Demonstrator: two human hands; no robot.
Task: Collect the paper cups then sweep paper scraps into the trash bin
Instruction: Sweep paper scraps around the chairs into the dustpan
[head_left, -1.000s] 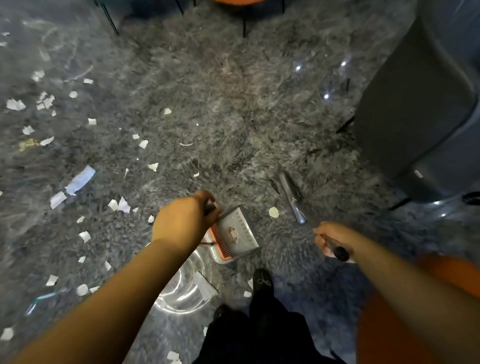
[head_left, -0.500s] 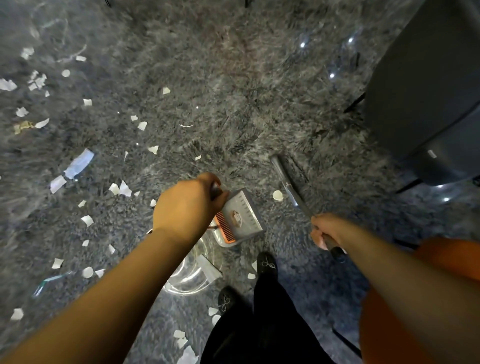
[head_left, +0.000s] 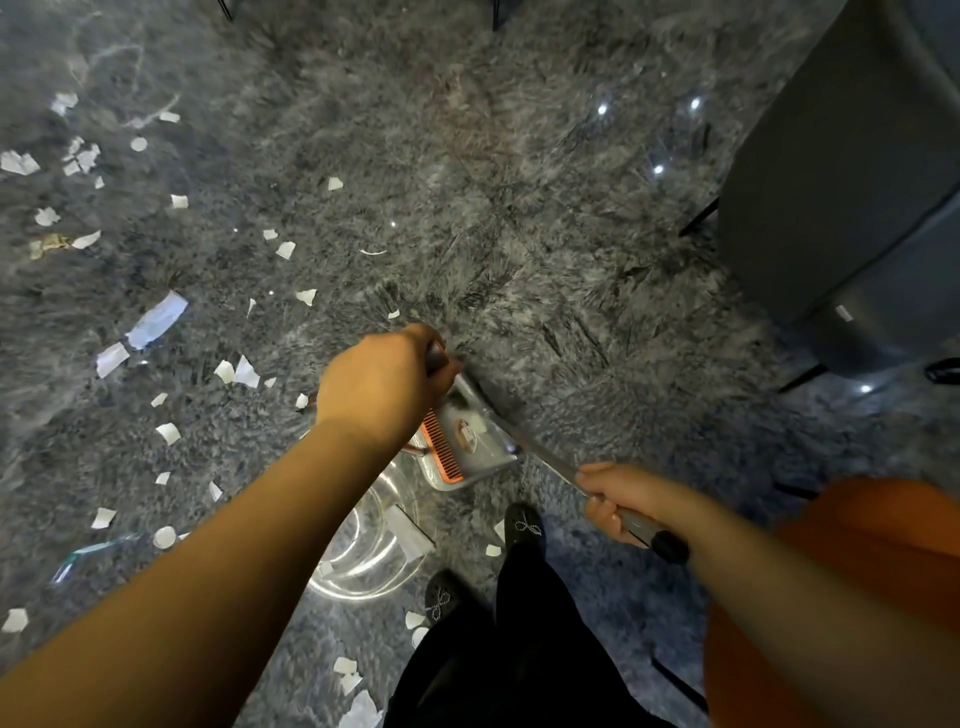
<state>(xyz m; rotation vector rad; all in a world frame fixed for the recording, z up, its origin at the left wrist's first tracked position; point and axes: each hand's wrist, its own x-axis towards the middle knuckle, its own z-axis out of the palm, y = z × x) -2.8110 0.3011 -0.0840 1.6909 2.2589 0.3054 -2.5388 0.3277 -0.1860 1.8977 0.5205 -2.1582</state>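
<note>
Both hands gripping | left hand holds dustpan | right hand swung broom handle across the pan

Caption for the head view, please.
Left hand holds dustpan, right hand grips broom, scraps litter carpet.

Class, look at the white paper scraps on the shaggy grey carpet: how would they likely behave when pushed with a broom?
The paper scraps look thin and small, so probably very light and floppy, apt to flutter or flip rather than slide. The carpet has long pile, so scraps may snag in the fibres. Several look curled or bent, which suggests they crumple easily.
</note>
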